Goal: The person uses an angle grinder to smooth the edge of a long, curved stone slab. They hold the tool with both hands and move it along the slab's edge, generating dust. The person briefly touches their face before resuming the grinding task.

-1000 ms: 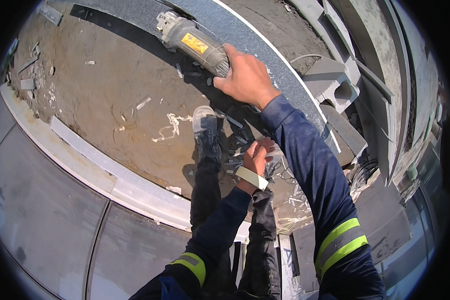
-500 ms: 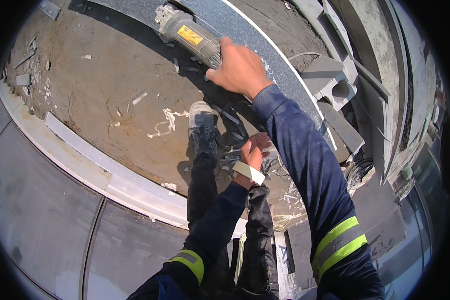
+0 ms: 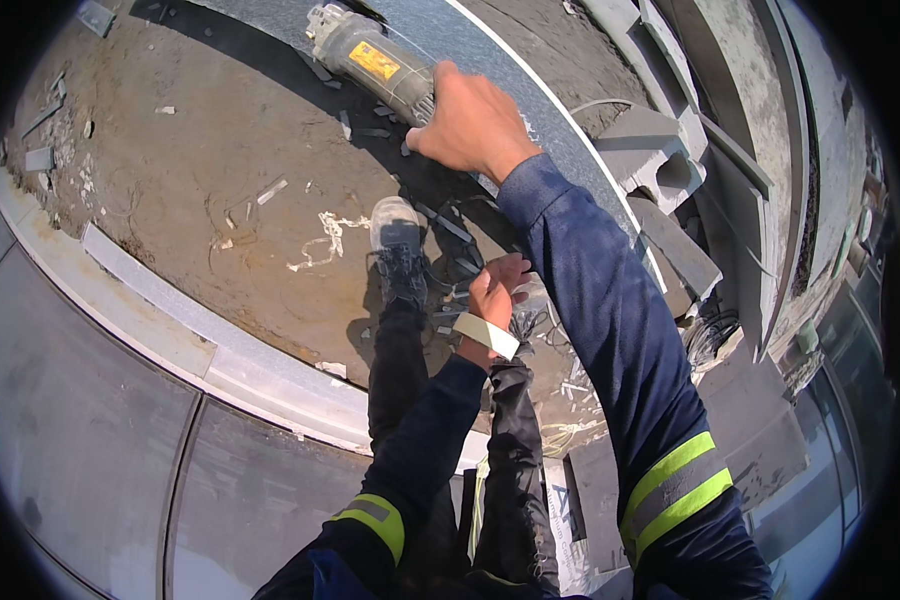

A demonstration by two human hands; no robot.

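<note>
My right hand (image 3: 470, 118) grips the rear of a grey angle grinder (image 3: 360, 62) with a yellow label, which lies along a curved, speckled blue-grey stone slab (image 3: 529, 82); part of its dark disc shows at the top edge. My left hand (image 3: 495, 292), a pale band around its wrist, is lower, beside my right forearm; its fingers are loosely bent and apart, with nothing visible in them. Below the grinder, my grey shoe (image 3: 398, 245) stands on dusty ground among stone offcuts (image 3: 445, 222).
A pale curb (image 3: 150, 310) and grey panels (image 3: 90, 400) border the ground at lower left. At right are stacked curved slabs (image 3: 770, 150), a broken grey block (image 3: 660, 160) and coiled cable (image 3: 715, 335). Scattered stone chips (image 3: 270, 190) and a tangled pale strip (image 3: 335, 230) lie on the ground.
The scene has shifted slightly up and left in the view. My right hand and the grinder have edged upward and left, grip unchanged. My left hand stays beside the forearm, fingers slightly shifted.
</note>
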